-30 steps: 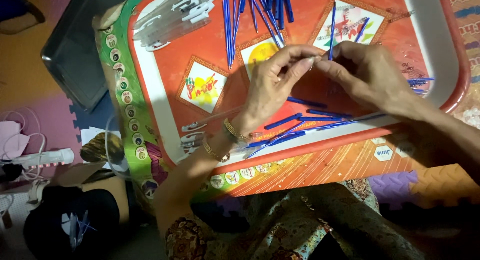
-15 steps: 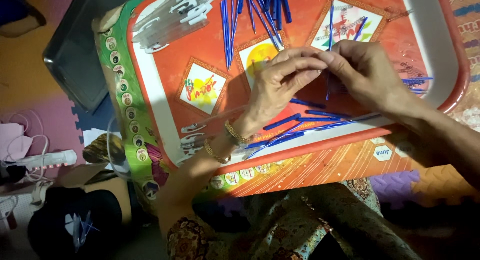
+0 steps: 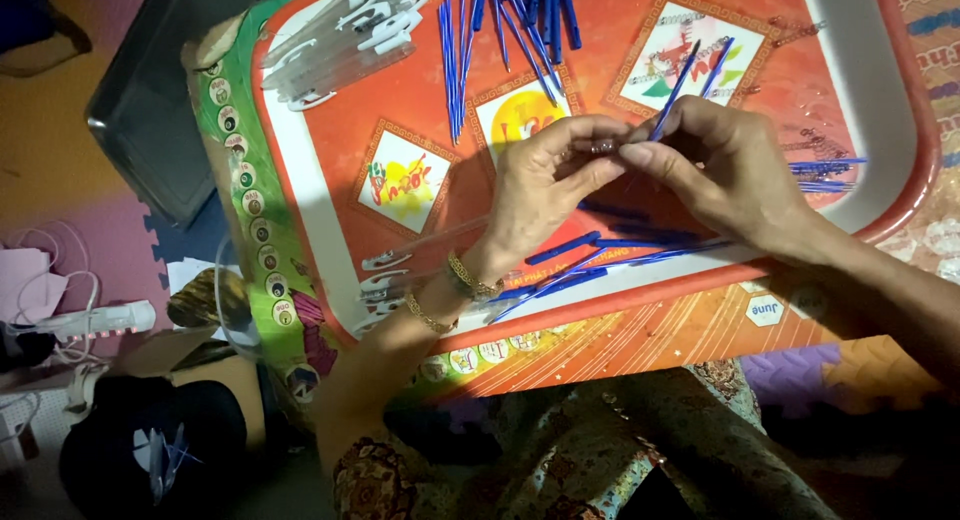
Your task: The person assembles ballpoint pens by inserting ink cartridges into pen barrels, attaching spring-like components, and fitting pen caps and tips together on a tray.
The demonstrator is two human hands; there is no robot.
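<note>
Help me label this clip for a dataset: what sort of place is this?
Probably a home, with piecework done on the floor: foam puzzle mats, an orange tray on the lap holding blue pen refills and clear pen barrels; cables nearby.

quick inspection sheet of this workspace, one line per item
surface: orange tray with white rim, on the person's lap
job's things: blue refill pinched in both hands; more blue refills at the top, others near the front rim
clutter: clear pen barrels at the top left of the tray
grippers: left hand and right hand meet fingertip to fingertip
cables: white cords on the floor, left
surroundings: dark tray, foam mats
</note>
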